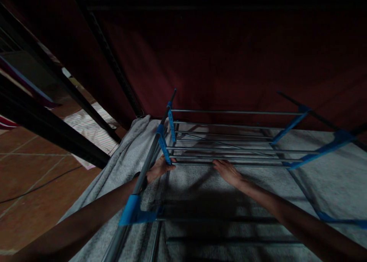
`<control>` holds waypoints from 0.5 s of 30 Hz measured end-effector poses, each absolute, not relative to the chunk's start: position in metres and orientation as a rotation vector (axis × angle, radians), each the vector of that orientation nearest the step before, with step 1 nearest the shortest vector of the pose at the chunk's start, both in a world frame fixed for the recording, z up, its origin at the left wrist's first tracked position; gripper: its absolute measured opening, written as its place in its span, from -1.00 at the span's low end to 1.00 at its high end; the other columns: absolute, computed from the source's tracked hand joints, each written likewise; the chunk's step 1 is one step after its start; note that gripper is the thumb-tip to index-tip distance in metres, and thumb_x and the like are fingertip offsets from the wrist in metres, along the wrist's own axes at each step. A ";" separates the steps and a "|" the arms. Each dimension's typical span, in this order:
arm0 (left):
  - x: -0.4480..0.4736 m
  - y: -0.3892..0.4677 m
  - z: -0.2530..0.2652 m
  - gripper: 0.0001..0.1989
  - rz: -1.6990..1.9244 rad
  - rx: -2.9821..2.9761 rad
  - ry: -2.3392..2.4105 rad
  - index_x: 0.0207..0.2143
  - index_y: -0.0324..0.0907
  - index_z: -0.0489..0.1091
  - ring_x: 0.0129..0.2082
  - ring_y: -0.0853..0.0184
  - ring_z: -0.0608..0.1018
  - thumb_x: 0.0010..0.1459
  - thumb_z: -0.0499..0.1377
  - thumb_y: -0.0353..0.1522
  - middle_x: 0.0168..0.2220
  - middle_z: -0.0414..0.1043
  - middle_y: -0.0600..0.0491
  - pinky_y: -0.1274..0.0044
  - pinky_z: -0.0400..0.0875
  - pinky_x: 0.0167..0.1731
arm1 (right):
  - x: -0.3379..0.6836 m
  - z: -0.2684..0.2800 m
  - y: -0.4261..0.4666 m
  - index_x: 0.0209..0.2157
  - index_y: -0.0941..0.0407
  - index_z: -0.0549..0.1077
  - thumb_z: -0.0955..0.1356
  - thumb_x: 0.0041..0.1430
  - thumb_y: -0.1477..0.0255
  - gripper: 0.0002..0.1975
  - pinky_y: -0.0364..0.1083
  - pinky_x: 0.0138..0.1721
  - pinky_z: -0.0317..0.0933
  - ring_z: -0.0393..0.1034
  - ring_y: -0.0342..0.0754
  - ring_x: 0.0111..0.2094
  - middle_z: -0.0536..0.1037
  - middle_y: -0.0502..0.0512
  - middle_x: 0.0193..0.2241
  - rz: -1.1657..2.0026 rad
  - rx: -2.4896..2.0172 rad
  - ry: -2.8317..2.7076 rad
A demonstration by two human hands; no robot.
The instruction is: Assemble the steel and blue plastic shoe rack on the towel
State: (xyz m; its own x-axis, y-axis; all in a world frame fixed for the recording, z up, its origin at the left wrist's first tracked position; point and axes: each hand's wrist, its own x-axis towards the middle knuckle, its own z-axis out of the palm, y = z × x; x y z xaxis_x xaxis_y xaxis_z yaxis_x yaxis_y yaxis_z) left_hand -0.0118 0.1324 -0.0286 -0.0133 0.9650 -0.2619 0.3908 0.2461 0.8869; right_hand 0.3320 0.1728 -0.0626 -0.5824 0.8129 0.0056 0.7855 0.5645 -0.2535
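Head view: I see the tubular rack (241, 150) on grey cloth (329, 178), left hand (161, 168) gripping its blue bracket (164, 146), right hand (228, 173) curled over its front tube (258, 165). Dark red fabric (218, 63) hangs behind; black poles (54, 125) partly block the tiled floor (34, 174).

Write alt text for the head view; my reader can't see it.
A person's left hand holds the lower end of a blue bracket on a metal rack, while the right hand touches a rail. The rack rests on grey cloth before a dark red backdrop, dimly lit.
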 end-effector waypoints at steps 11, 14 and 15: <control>0.003 0.117 0.006 -0.77 0.856 1.169 1.524 -0.35 -0.13 0.37 -0.32 0.25 0.47 -0.04 0.36 -0.40 -0.39 0.40 0.11 0.45 0.35 -0.28 | 0.329 -0.059 0.175 -0.11 0.06 0.42 0.18 0.41 0.43 -0.80 -0.06 -0.16 0.18 0.44 0.04 -0.10 0.55 0.12 -0.15 0.213 -1.382 -2.792; 0.004 0.117 0.007 -0.76 0.890 1.152 1.522 -0.36 -0.12 0.37 -0.34 0.25 0.47 -0.06 0.37 -0.39 -0.41 0.42 0.12 0.43 0.38 -0.29 | 0.329 -0.057 0.178 -0.09 0.05 0.41 0.16 0.42 0.39 -0.77 -0.06 -0.18 0.17 0.46 0.04 -0.11 0.56 0.13 -0.14 0.238 -1.396 -2.835; 0.004 0.117 0.006 -0.76 0.892 1.146 1.523 -0.36 -0.12 0.38 -0.34 0.25 0.47 -0.07 0.38 -0.39 -0.41 0.43 0.11 0.43 0.38 -0.30 | 0.328 -0.056 0.179 -0.08 0.06 0.42 0.16 0.42 0.38 -0.76 -0.06 -0.18 0.17 0.46 0.05 -0.12 0.56 0.14 -0.14 0.247 -1.391 -2.856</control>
